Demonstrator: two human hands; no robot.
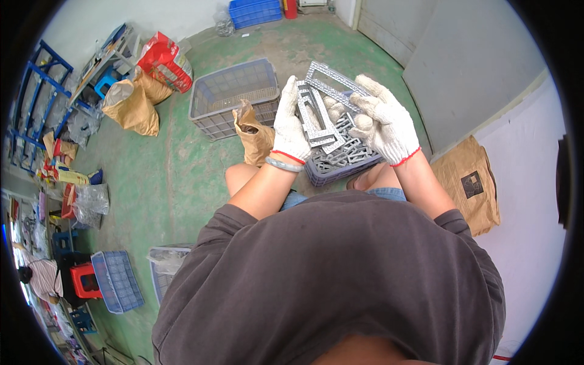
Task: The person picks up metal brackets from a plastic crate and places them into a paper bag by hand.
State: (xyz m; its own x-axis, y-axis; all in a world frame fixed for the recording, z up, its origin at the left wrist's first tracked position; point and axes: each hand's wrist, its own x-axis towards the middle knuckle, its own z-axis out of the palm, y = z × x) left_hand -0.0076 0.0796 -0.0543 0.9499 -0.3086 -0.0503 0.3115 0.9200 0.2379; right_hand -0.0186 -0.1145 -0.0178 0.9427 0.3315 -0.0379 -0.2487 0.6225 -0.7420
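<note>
Both of my hands wear white knit gloves with red cuffs. My left hand (291, 125) grips a stack of grey rectangular metal frames (316, 118) held upright. My right hand (380, 118) holds one more grey metal frame (331, 80) by its end, tilted up above the stack. Below the hands a grey plastic crate (325, 173) on my lap holds several more of the same frames.
An empty grey plastic basket (234, 94) stands on the green floor ahead, with brown paper sacks (254, 137) beside it and another (131, 106) to the left. A brown sack (471, 182) lies at my right by the wall. Blue crates (118, 281) sit at lower left, where another person (39, 277) is partly in view.
</note>
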